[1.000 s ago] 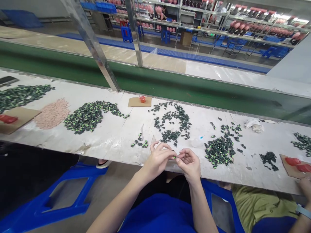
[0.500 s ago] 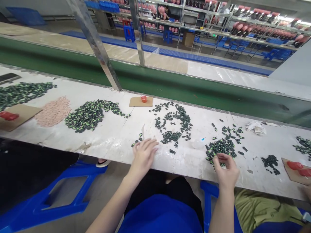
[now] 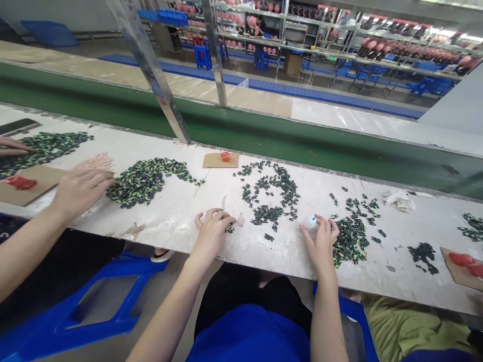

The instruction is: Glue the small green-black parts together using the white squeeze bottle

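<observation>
My left hand (image 3: pixel 211 230) rests on the near edge of the white worktable (image 3: pixel 177 211). Its fingers are curled down onto a small cluster of green-black pieces (image 3: pixel 229 229), and what they pinch is hidden. My right hand (image 3: pixel 321 240) is closed round a small white object with a blue tip (image 3: pixel 311 221). It sits just left of a dense pile of green-black pieces (image 3: pixel 350 240). A looser ring of dark pieces (image 3: pixel 273 193) lies between and beyond both hands.
A co-worker's hand (image 3: pixel 81 188) reaches over a pink pile (image 3: pixel 96 162) beside a large green-black pile (image 3: pixel 145 178). A card holding a red cap (image 3: pixel 225 156) lies at the back. A green conveyor (image 3: pixel 264 133) and slanted metal posts (image 3: pixel 151 65) stand behind the table.
My hands parted from a joined pinch. The left went to the small cluster, the right out to the right pile and back to the white object. A co-worker's arm entered at left.
</observation>
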The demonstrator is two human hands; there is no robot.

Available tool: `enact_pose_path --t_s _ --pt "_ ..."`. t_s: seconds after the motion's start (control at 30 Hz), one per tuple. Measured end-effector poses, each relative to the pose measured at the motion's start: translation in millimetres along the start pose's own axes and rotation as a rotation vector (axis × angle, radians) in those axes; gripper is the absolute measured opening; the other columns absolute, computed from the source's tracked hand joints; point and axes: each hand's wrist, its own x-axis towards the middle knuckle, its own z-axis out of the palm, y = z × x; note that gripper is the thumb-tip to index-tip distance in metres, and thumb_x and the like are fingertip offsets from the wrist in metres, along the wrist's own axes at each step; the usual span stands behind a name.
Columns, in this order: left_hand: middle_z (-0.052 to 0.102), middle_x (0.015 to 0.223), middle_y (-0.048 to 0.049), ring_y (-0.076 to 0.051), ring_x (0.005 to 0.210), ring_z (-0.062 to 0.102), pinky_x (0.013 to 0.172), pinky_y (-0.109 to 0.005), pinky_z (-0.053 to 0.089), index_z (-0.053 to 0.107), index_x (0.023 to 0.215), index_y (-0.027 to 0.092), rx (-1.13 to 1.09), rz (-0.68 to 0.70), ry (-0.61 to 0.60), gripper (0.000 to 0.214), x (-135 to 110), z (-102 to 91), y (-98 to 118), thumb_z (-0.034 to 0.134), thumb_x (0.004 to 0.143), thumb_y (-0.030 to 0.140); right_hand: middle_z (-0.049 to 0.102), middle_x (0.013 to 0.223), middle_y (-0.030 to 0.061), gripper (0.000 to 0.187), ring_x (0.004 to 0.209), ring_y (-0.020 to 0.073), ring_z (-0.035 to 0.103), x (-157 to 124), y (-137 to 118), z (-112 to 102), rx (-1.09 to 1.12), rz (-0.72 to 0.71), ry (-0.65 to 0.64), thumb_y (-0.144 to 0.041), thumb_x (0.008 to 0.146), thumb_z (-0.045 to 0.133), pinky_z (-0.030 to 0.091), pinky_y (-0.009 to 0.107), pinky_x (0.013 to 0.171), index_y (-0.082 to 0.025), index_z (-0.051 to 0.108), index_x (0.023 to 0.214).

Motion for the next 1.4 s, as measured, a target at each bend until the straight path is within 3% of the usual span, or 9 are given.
enact_pose_path --t_s 0.1,0.17,0.23,0.37,0.47,0.63,0.83,0.97,1.4 --pt "0.068 0.087 -0.004 -0.025 0.101 0.05 0.096 -0.054 0.02 0.067 0.075 0.026 -0.037 0.008 0.005 0.03 5 3.5 -8 0.046 0.086 0.008 0.059 0.118 0.0149 0.037 0.124 0.0319 0.042 -2 -4 -3 0.229 0.048 -0.048 -0.05 0.08 0.058 0.035 0.052 0.1 -0.02 0.049 0.101" --pt "0.068 0.084 -0.004 -0.025 0.098 0.051 0.095 -0.053 0.021 0.067 0.077 0.025 -0.061 0.049 0.032 0.025 5 6.8 -7 0.048 0.087 0.012 0.065 0.105 0.0122 0.037 0.105 0.0279 0.057 -6 -10 -8 0.413 0.139 -0.085 -0.047 0.076 0.064 0.044 0.046 0.091 -0.02 0.049 0.097" --pt "0.069 0.086 -0.0044 -0.026 0.099 0.051 0.094 -0.051 0.023 0.066 0.083 0.026 -0.084 0.137 0.057 0.022 2 11.2 1 0.05 0.087 0.011 0.067 0.092 0.0079 0.038 0.086 0.0236 0.063 -13 -19 -12 0.558 0.204 -0.072 -0.044 0.07 0.071 0.049 0.039 0.079 -0.02 0.052 0.092" --pt "0.069 0.088 -0.0029 -0.025 0.103 0.051 0.091 -0.045 0.025 0.065 0.088 0.026 -0.134 0.357 0.02 0.02 -15 22.9 30 0.056 0.085 0.009 0.065 0.076 0.0037 0.034 0.065 0.0175 0.058 -26 -37 -10 0.845 0.283 0.058 -0.042 0.061 0.076 0.045 0.029 0.057 -0.018 0.064 0.082" --pt "0.068 0.089 -0.0036 -0.023 0.101 0.054 0.087 -0.041 0.027 0.065 0.091 0.025 -0.181 0.336 0.031 0.017 -27 30.3 44 0.057 0.086 0.011 0.062 0.065 0.0021 0.033 0.05 0.0119 0.047 -31 -47 -1 1.024 0.432 0.106 -0.044 0.059 0.074 0.034 0.025 0.046 -0.016 0.067 0.074" --pt "0.072 0.095 -0.0031 -0.021 0.099 0.061 0.087 -0.038 0.03 0.065 0.1 0.025 -0.342 0.259 0.049 0.018 -32 34.6 38 0.055 0.089 0.016 0.051 0.047 -0.0018 0.034 0.045 0.0102 0.04 -34 -61 8 0.94 0.554 0.049 -0.046 0.06 0.073 0.031 0.024 0.044 -0.016 0.058 0.053" --pt "0.076 0.091 -0.0004 -0.02 0.094 0.067 0.088 -0.039 0.032 0.066 0.095 0.025 -0.423 0.167 0.06 0.011 -31 35.1 34 0.06 0.087 0.02 0.06 0.052 0.0017 0.033 0.051 0.0146 0.051 -35 -73 11 0.749 0.478 -0.02 -0.047 0.066 0.068 0.041 0.027 0.05 -0.014 0.064 0.059" --pt "0.076 0.087 -0.0014 -0.021 0.096 0.068 0.089 -0.041 0.033 0.062 0.103 0.023 -0.459 0.137 0.052 0.017 -32 35.4 35 0.061 0.086 0.022 0.063 0.055 0.0023 0.032 0.053 0.0154 0.053 -37 -72 12 0.764 0.471 -0.049 -0.045 0.068 0.069 0.044 0.027 0.053 -0.014 0.066 0.062" --pt "0.077 0.086 -0.0009 -0.021 0.091 0.069 0.09 -0.045 0.033 0.064 0.095 0.023 -0.477 0.133 0.054 0.01 -31 34.1 35 0.063 0.085 0.022 0.061 0.054 0.0011 0.032 0.052 0.0139 0.051 -37 -73 14 0.784 0.487 -0.08 -0.044 0.067 0.07 0.042 0.026 0.052 -0.014 0.067 0.061"
